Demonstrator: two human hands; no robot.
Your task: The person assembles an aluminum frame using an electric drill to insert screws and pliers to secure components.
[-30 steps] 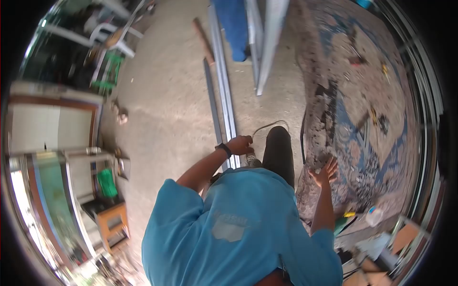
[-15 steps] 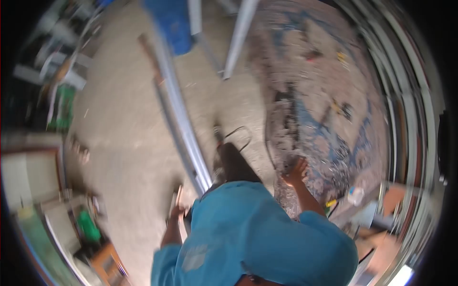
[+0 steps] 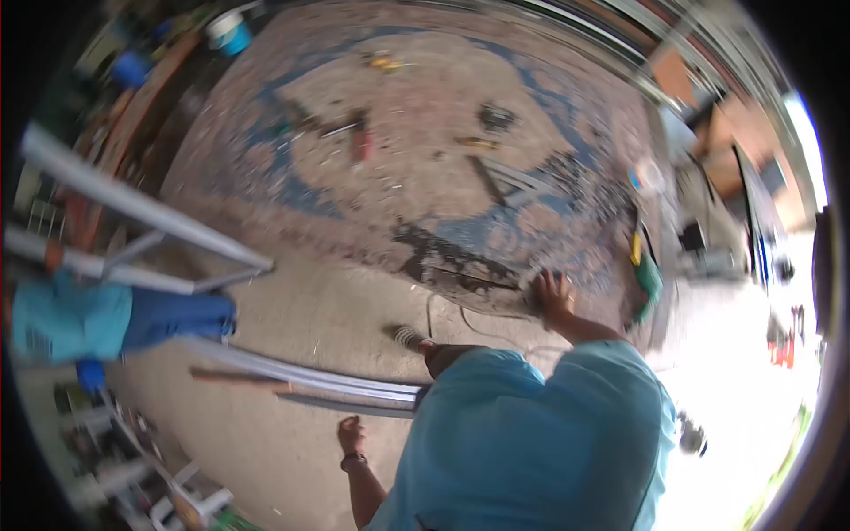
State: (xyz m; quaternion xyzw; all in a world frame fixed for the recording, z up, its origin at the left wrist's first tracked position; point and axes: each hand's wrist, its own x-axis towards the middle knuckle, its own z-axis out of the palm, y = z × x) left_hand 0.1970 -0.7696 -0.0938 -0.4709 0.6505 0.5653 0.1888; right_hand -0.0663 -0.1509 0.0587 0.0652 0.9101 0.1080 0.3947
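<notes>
My right hand [image 3: 554,294] is low over the near edge of a worn patterned carpet [image 3: 425,186], its fingers apart. A greyish object [image 3: 529,281] lies against its fingers, too blurred to name. Out over the concrete floor [image 3: 292,456], my left hand [image 3: 351,435] has its fingers curled, with nothing visible in them. Just beyond it lie long pale metal profiles [image 3: 354,382] beside a brown strip [image 3: 235,380]. On the carpet are a red-handled tool [image 3: 362,143], a grey triangular piece [image 3: 513,184] and a yellow tool [image 3: 478,142].
A co-worker in a teal shirt [image 3: 80,319] is at the left, beside a metal frame [image 3: 177,212]. A thin cable [image 3: 469,323] runs near my foot. A green item [image 3: 647,285] and a white round container [image 3: 646,177] stand right. A bucket [image 3: 232,34] is at the back.
My view has swung right and now takes in more of the carpet. My right hand has come against the greyish object. The co-worker has come into view at the left.
</notes>
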